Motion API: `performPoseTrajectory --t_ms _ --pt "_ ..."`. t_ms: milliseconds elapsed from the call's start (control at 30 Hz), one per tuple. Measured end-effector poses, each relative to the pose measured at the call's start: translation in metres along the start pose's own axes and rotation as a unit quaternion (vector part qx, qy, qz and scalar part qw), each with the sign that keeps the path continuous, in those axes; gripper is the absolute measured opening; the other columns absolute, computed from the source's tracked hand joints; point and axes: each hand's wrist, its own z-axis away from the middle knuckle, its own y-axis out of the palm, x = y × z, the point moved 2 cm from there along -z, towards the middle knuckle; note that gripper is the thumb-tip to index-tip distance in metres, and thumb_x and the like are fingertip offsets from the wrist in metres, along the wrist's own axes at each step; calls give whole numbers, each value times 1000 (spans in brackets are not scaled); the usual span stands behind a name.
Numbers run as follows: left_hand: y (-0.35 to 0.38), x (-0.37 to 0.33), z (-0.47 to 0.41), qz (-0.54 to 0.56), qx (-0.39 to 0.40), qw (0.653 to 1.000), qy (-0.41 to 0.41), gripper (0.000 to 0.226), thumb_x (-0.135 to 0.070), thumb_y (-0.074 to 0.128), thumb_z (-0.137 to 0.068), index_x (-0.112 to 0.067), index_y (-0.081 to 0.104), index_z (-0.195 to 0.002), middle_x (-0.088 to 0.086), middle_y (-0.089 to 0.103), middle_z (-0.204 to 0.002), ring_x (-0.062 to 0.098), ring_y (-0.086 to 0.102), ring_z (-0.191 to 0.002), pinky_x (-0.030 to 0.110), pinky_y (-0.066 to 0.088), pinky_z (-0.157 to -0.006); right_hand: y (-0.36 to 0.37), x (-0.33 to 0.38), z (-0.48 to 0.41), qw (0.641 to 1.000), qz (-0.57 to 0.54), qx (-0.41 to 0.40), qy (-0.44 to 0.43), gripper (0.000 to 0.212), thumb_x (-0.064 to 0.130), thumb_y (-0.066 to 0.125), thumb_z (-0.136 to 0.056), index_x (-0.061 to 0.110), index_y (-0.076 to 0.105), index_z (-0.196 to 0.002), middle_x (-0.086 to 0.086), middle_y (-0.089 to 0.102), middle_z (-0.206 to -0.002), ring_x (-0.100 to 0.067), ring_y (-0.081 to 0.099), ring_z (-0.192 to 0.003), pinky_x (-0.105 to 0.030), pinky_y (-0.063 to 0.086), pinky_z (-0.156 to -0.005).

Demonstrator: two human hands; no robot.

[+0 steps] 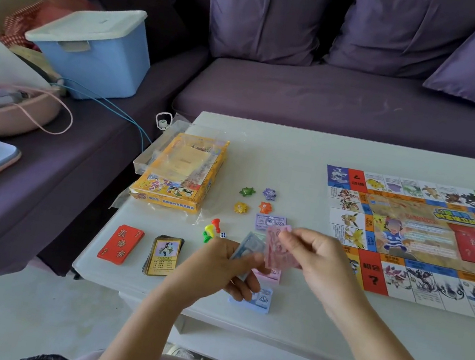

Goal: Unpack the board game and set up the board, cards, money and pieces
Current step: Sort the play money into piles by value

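Lower centre of the frame: the left hand [215, 265] has its fingers [240, 285] curled round a wad of banknotes [245, 245]. The right hand [318, 261] pinches a pink note [279, 248] above the worktop [309, 173] money piles [255, 300]. A loose pinch could scatter notes across the sorted piles.

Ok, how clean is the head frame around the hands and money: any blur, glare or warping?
Head view: soft even daylight, no hard shadows; the right hand and its pink note are motion-smeared, print unreadable; the left hand and its blue notes are also soft; the board blurs toward the right edge; mild sheen on the clear wrap over the yellow box.
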Motion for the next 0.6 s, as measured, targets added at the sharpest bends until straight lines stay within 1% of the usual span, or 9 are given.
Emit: performPoseTrajectory --t_ms 33,67,133,200,233,367,467,533,600 --pt "-4 0 0 4 -17 1000 -6 25 -21 51 -97 -7 69 -86 5 68 -65 12 62 -51 20 52 -52 -6 1 -6 999 48 5 -15 24 34 61 -90 16 70 -77 -6 59 -59 -11 49 -58 -28 37 -59" --pt "-9 2 -1 8 -38 999 -13 27 -20 48 -99 -7 69 -87 5 67 -64 13 62 -51 21 52 -52 -10 3 -12 995 90 30 -28 22 33 60 -91 19 69 -76 -6 57 -60 -8 46 -57 -26 35 -58" --pt "-18 5 -2 9 -79 996 -29 29 -17 45 -100 -6 67 -86 5 65 -62 13 61 -50 21 51 -51 -11 10 -21 978 164 120 -41 15 32 64 -89 26 71 -77 5 57 -58 -1 43 -53 -19 32 -54" --pt "-24 8 -3 -4 -104 993 -48 29 -17 44 -100 -6 67 -85 4 63 -60 13 59 -48 20 49 -48 -7 12 -29 955 220 195 -30 10 32 70 -85 24 75 -84 8 64 -63 4 48 -52 -13 34 -53" --pt "-25 9 -4 -14 -107 993 -56 29 -17 44 -100 -7 67 -85 3 61 -58 12 58 -47 20 47 -47 -5 12 -33 947 237 213 -27 11 32 73 -83 22 76 -85 6 67 -68 4 51 -55 -12 36 -54" --pt "-22 14 -8 -52 -97 991 -75 28 -17 44 -99 -9 68 -86 0 58 -57 11 53 -45 19 42 -45 7 12 -44 938 257 228 -41 9 26 77 -79 18 75 -83 10 67 -68 7 55 -58 -7 39 -56" --pt "-20 15 -11 -68 -98 990 -79 27 -15 44 -99 -9 67 -88 0 58 -56 10 53 -43 18 41 -44 14 6 -47 931 283 222 -55 10 23 75 -81 15 75 -88 15 63 -69 7 56 -60 -7 40 -59" --pt "-19 15 -12 -77 -100 989 -80 26 -14 44 -99 -9 67 -88 0 59 -56 9 53 -42 18 41 -43 15 2 -46 926 304 216 -63 14 24 73 -83 14 75 -93 15 62 -71 4 56 -63 -7 41 -60" --pt "-19 16 -12 -90 -100 988 -79 25 -14 44 -98 -8 66 -89 1 59 -58 9 53 -42 17 41 -43 12 0 -44 927 312 198 -70 18 29 74 -82 17 75 -95 13 64 -75 1 59 -68 -9 44 -62"
